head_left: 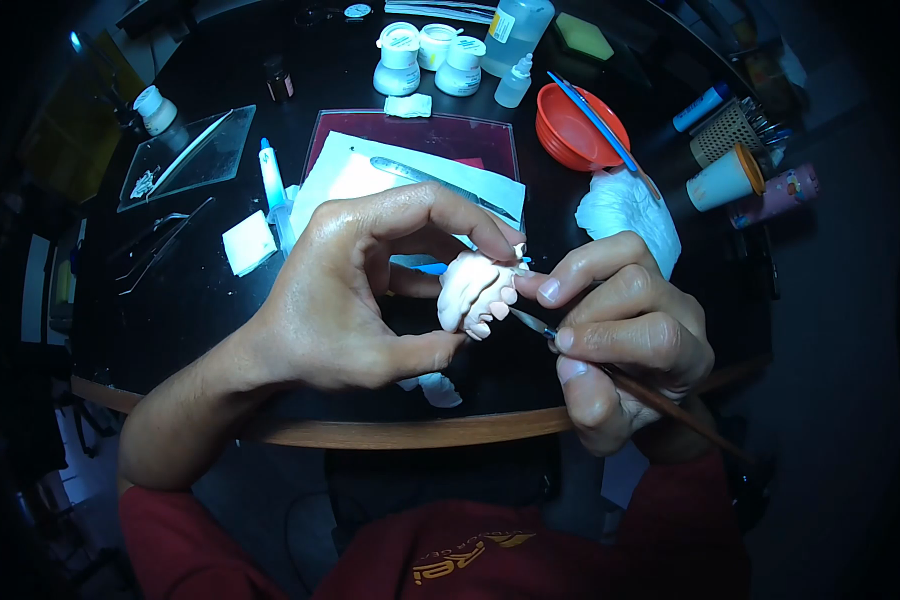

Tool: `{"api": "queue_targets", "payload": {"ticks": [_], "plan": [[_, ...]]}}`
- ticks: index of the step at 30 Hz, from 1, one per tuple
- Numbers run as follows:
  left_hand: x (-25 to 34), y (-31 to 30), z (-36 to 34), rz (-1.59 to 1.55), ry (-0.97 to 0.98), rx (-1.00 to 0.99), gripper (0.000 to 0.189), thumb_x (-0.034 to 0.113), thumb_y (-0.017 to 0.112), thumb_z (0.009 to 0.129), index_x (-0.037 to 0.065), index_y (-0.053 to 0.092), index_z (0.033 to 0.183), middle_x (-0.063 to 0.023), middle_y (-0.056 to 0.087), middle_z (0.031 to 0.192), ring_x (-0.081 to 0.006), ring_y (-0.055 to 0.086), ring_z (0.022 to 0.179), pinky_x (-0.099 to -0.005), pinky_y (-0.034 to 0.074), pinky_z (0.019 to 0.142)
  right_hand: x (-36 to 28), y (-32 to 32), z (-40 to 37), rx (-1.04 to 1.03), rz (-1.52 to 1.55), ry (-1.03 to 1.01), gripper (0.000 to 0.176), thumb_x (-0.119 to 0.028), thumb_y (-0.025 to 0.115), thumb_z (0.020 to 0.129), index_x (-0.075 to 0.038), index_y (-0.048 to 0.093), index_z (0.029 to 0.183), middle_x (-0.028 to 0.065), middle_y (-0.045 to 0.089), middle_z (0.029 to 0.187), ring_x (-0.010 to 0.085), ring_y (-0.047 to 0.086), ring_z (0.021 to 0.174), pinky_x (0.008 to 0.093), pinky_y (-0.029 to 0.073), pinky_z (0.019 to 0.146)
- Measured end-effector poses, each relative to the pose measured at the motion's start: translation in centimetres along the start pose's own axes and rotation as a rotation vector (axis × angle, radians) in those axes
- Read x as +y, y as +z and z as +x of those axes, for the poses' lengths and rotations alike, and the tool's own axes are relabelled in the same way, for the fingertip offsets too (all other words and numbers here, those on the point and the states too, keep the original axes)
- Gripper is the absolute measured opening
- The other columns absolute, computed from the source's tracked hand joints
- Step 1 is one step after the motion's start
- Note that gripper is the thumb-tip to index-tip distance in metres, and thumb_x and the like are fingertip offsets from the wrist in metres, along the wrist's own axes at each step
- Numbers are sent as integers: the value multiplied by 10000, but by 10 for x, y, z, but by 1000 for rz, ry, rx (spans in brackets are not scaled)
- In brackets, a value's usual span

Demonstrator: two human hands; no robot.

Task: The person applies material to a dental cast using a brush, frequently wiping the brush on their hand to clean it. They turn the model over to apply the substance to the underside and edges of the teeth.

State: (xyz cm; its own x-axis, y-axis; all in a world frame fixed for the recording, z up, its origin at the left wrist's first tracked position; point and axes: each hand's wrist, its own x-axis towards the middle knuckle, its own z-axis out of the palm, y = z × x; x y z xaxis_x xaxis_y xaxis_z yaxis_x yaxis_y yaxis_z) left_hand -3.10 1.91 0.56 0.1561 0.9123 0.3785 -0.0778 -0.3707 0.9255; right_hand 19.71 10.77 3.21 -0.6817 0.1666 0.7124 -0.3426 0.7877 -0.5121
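Observation:
My left hand [335,290] is closed around a pale dental model [465,287], held up between the thumb below and the fingers above. Its row of teeth faces right. From the right, my right hand [635,335] pinches a thin brush [675,412] with a brown wooden handle. The brush's pale tip ends right at the teeth along the model's lower right edge. One fingertip of my right hand rests close against the model's side. Behind my left hand lies a white paper pad [345,165] with a metal spatula [425,180] across it.
White jars [398,70] and a dropper bottle [514,82] stand at the back. A red bowl [570,135] carries a blue-handled tool, with crumpled tissue [635,215] below it. On the left are a glass slab [210,155], tweezers [160,240] and a syringe [271,175]. The wooden table edge [400,433] runs in front.

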Motion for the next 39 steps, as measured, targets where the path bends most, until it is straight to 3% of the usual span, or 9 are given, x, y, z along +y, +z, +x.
{"api": "queue_targets", "payload": {"ticks": [2,6,29,32,35,39], "plan": [[1,0,0,7,5,-9,516,-40,858,721,-53,638,1188,-234,639,1300,-303,656,1230,-477,626,983,-1,0,1,1,-1,0,153,19,592,823,-12,601,972,99,584,813,258,628,899,446,674,824],[1,0,0,10,2,0,514,-31,860,725,-52,637,1188,-234,638,1297,-302,655,1231,-477,626,983,0,4,2,87,22,-7,164,60,633,744,-17,647,888,79,618,751,298,705,859,349,576,701],[4,1,0,-33,-48,-4,538,-18,863,738,-58,616,1215,-240,623,1325,-319,644,1252,-456,636,966,0,4,1,109,21,-12,163,46,634,754,-9,643,908,87,624,760,297,705,856,359,584,708],[0,-1,0,30,-12,-14,573,-22,860,737,-56,612,1252,-227,616,1330,-315,639,1260,-445,637,968,0,4,1,125,13,-19,164,48,634,751,-3,641,907,91,630,769,298,703,851,364,585,706],[3,5,0,46,-33,69,554,-75,781,737,-46,644,1273,-164,630,1263,-284,696,1173,-405,640,967,2,4,1,139,5,-22,167,51,632,744,6,643,905,95,633,775,298,700,846,366,582,700],[4,4,1,122,-12,61,572,-74,779,734,-37,653,1291,-156,622,1262,-288,698,1169,-400,645,958,5,7,1,148,12,-13,180,62,623,731,14,649,903,100,634,765,302,696,840,365,572,688]]}}
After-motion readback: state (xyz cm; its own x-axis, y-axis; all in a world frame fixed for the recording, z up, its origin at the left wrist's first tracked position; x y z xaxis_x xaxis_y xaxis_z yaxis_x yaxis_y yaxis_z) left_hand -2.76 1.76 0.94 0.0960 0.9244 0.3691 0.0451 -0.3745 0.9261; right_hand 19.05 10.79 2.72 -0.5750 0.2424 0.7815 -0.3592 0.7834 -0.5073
